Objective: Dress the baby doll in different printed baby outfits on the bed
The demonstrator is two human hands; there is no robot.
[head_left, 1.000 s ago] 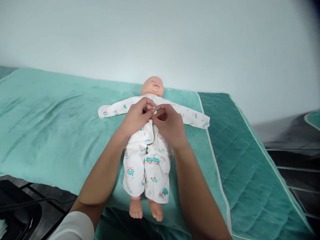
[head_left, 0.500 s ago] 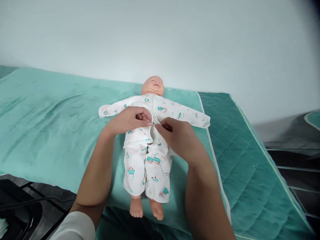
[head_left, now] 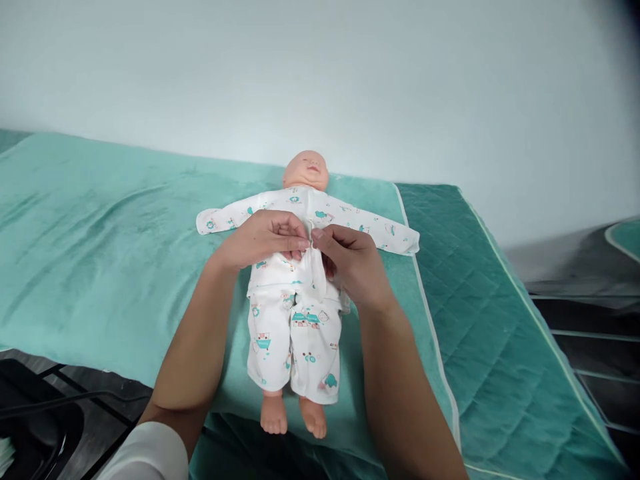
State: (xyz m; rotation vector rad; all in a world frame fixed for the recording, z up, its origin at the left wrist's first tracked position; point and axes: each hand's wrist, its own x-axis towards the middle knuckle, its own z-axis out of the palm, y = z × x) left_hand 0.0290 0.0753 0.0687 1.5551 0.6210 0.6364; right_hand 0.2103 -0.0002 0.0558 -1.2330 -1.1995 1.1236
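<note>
A baby doll [head_left: 306, 169] lies on its back, head toward the wall, arms spread out. It wears a white printed shirt [head_left: 280, 272] and matching white printed pants [head_left: 273, 340]; its bare feet point toward me. My left hand [head_left: 267, 239] pinches one front edge of the shirt at the middle of the chest. Opposite it, my right hand [head_left: 353, 257] pinches the other front edge, thumb and finger together. The fingertips of both hands nearly meet at the shirt's front opening. Any fastener between them is too small to make out.
A light green blanket [head_left: 100, 253] lies under the doll, over a darker quilted mat [head_left: 490, 320] on the right. A pale wall [head_left: 320, 80] stands behind. Black metal bars [head_left: 590, 360] show at the right, and a black object with a cable [head_left: 40, 413] at the lower left.
Both hands have moved slightly up, and the right has come closer to the left. The gap in the shirt's front below them has narrowed as its edges came together.
</note>
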